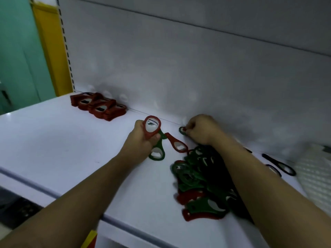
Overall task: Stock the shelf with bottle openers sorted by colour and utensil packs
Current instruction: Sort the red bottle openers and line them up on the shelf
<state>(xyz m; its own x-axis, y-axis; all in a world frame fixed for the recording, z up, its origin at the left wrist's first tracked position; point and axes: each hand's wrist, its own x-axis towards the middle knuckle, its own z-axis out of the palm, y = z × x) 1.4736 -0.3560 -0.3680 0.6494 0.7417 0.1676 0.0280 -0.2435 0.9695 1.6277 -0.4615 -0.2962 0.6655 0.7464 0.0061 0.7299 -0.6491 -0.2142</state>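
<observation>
My left hand (141,138) grips a red bottle opener (151,126) held upright above the white shelf (53,140). A green opener (157,152) lies just under that hand, and a loose red opener (176,143) lies beside it. My right hand (200,129) is curled at the back wall, its fingers pinching a green opener (182,130). A mixed heap of green and red openers (198,183) lies under my right forearm. A sorted stack of red openers (98,107) sits at the back left.
Dark blue openers (279,164) lie at the right, next to a white bubble-wrap pack (315,176). The shelf's back panel (179,68) rises behind everything. A yellow upright (50,51) stands at the left end. The shelf's front edge (53,192) runs diagonally below my left arm.
</observation>
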